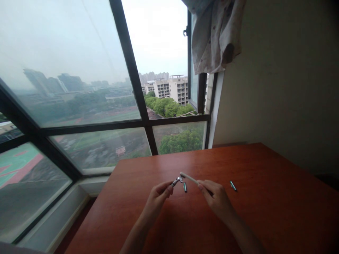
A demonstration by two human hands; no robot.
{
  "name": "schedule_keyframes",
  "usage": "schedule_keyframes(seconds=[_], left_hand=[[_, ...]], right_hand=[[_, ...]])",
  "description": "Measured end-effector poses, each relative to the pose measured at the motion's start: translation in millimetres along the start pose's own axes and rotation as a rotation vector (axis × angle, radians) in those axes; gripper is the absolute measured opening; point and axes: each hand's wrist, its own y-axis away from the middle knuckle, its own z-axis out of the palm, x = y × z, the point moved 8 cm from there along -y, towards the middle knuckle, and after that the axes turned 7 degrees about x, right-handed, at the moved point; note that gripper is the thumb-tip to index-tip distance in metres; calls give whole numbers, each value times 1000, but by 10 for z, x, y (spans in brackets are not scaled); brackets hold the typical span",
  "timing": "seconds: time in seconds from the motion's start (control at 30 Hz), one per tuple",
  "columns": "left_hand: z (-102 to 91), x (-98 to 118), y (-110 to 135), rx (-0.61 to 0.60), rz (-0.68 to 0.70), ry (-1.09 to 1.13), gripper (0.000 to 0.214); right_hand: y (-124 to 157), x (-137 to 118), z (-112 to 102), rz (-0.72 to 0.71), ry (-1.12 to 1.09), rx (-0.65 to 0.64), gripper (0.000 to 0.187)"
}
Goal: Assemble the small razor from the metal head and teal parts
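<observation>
My left hand point(158, 198) is closed around a razor handle point(177, 181), whose silver head end points to the right and carries no blade cartridge. A pale, slim toothbrush point(191, 179) is gripped in my right hand point(215, 196), slanting up to the left. The toothbrush's head meets or nearly meets the razor's metal end; contact is too small to tell. Just beyond, between my hands, a razor cartridge point(185, 187) with a green strip lies on the table. A second razor cartridge point(233, 186) rests to the right of my right hand.
The reddish-brown wooden table point(267, 215) reaches toward dark-framed windows point(95, 126). One window pane point(197, 91) stands open at the right. A curtain point(215, 38) hangs above it, beside a plain wall point(278, 81).
</observation>
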Motion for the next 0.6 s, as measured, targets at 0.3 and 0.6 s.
schedule_keyframes(seconds=[0.3, 0.6], left_hand=[[-16, 17, 2, 0, 82, -6, 33], [-9, 200, 27, 97, 260, -119, 28]], right_hand=[[43, 115, 153, 241, -289, -140, 42], [163, 164, 419, 467, -608, -226, 51]])
